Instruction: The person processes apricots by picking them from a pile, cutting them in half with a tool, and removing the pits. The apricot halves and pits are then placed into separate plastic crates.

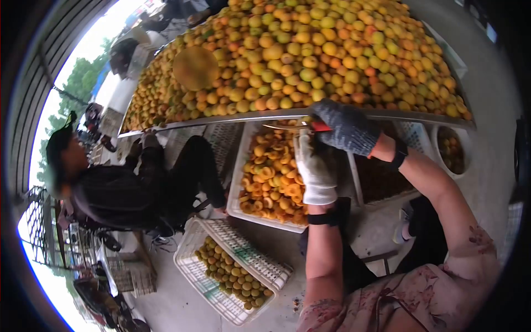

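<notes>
My right hand [347,128], in a grey knit glove, is closed around the red handle of a knife [322,126]. Its thin curved blade points left, just below the metal edge of the table. Close under it, my left hand [316,169] wears a white glove with the fingers pointing up. A yellow apricot [306,120] shows at its fingertips, partly covered by the knife and the grey glove. Below and left of my hands, a white crate [234,193] holds many halved orange apricots [269,176]. Whole apricots [310,61] are heaped on the table beyond.
A dark-clothed person [119,193] sits to the left at the same table. On the floor, a white basket [191,271] holds greenish fruit, with another basket tilted against it. To the right are a dark-filled crate [357,180] and a white bucket [463,166] with fruit.
</notes>
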{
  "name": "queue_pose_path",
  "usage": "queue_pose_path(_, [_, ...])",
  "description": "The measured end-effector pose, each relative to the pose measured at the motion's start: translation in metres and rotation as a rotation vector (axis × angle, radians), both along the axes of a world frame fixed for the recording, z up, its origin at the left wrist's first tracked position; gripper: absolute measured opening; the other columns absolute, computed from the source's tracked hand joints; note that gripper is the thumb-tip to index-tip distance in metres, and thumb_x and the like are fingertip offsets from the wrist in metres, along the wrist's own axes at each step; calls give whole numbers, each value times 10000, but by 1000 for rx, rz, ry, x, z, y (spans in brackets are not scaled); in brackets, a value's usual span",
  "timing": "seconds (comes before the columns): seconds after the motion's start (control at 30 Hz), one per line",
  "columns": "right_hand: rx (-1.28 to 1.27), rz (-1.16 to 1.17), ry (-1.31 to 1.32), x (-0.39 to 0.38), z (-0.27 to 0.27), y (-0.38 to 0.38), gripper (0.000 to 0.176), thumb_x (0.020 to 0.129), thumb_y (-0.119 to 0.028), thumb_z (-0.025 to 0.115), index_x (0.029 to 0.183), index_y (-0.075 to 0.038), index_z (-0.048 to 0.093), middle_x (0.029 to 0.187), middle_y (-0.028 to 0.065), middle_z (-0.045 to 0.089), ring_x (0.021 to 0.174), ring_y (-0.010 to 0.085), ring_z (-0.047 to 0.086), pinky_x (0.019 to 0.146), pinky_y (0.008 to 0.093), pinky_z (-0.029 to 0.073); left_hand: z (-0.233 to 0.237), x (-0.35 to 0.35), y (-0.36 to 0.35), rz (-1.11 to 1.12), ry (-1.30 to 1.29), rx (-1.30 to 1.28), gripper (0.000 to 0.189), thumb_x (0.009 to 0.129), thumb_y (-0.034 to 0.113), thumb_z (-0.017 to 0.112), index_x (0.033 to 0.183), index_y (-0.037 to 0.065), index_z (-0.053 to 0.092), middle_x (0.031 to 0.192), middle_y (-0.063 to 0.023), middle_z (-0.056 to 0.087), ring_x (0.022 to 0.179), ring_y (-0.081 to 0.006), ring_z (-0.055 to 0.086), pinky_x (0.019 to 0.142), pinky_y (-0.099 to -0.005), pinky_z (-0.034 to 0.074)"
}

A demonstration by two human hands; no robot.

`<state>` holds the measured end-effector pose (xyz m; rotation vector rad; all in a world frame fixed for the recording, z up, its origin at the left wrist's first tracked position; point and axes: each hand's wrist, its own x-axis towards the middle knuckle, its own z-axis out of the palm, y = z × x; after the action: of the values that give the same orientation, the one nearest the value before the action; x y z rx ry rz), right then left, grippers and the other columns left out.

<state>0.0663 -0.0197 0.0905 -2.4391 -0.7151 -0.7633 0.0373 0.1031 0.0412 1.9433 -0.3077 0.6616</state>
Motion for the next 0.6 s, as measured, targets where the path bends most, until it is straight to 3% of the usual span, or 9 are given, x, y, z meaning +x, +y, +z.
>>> queue_pose_path(0.03, [170, 52, 281, -14, 12, -16, 396, 779, -190, 719, 1106, -37, 556, 1048, 125, 601, 978, 251, 581, 832, 335, 463, 0, -9, -13, -80, 20, -33, 380, 961, 353, 451, 1110, 12, 531, 1058, -84, 589, 1007, -217, 591, 916, -360, 473])
queue_pose_path(0.07, [372, 153, 538, -18, 23, -17, 352, 817, -193, 702, 1098, -39, 557, 1022, 109, 594, 953, 208, 571, 826, 315, 456, 3, -10, -9, -376, 130, -534, 373, 968, 324, 435, 1148, 8, 519, 1091, -109, 585, 1004, -224, 585, 897, -354, 477])
queue_pose_path(0.13, [587, 149, 522, -35, 20, -27, 303, 867, -197, 665, 1099, -34, 557, 986, 77, 576, 901, 150, 528, 816, 299, 444, 11, -9, -3, -942, 364, -1531, 372, 982, 267, 403, 1223, 0, 495, 1157, -159, 576, 997, -238, 572, 858, -342, 483])
queue_pose_path(0.27, [902, 66, 353, -65, -5, -45, 288, 901, -162, 626, 1141, -16, 566, 930, 62, 642, 848, 114, 565, 744, 276, 473, 41, -21, -8, -816, 446, -1556, 379, 988, 291, 399, 1255, 35, 478, 1106, -151, 568, 873, -219, 556, 719, -303, 483])
queue_pose_path(0.33, [927, 57, 521, -91, 9, -47, 287, 902, -154, 626, 1148, -17, 574, 870, 37, 638, 796, 103, 566, 712, 270, 477, 39, -22, -9, -896, 442, -1556, 388, 994, 307, 383, 1258, 40, 481, 1085, -136, 567, 821, -196, 542, 665, -291, 459])
queue_pose_path(0.4, [1219, 154, 890, -111, 22, -45, 236, 924, -205, 600, 1094, -42, 606, 745, -10, 575, 594, 50, 490, 520, 211, 416, 45, -28, -12, -864, 503, -1579, 394, 997, 333, 378, 1238, 43, 491, 1064, -112, 568, 774, -179, 515, 623, -283, 423])
queue_pose_path(0.47, [1229, 128, 903, -121, 14, -36, 227, 931, -222, 588, 1080, -51, 608, 711, -26, 544, 540, 31, 445, 463, 193, 369, 21, -17, -10, -1012, 514, -1630, 433, 989, 366, 398, 1268, 43, 473, 1146, -128, 568, 1017, -271, 562, 765, -337, 499])
queue_pose_path(0.53, [1080, 89, 785, -123, 2, -30, 221, 931, -218, 589, 1078, -54, 605, 734, -8, 576, 571, 64, 512, 502, 214, 422, 21, -19, -14, -939, 519, -1602, 440, 989, 370, 396, 1279, 45, 463, 1159, -127, 564, 1022, -277, 562, 787, -348, 498])
queue_pose_path(0.6, [784, 9, 509, -121, -15, -26, 221, 927, -226, 592, 1075, -63, 612, 933, 91, 680, 813, 233, 664, 714, 277, 502, 18, -20, -15, -830, 499, -1421, 431, 976, 405, 417, 1219, 58, 498, 1171, -125, 553, 1010, -228, 547, 922, -397, 456])
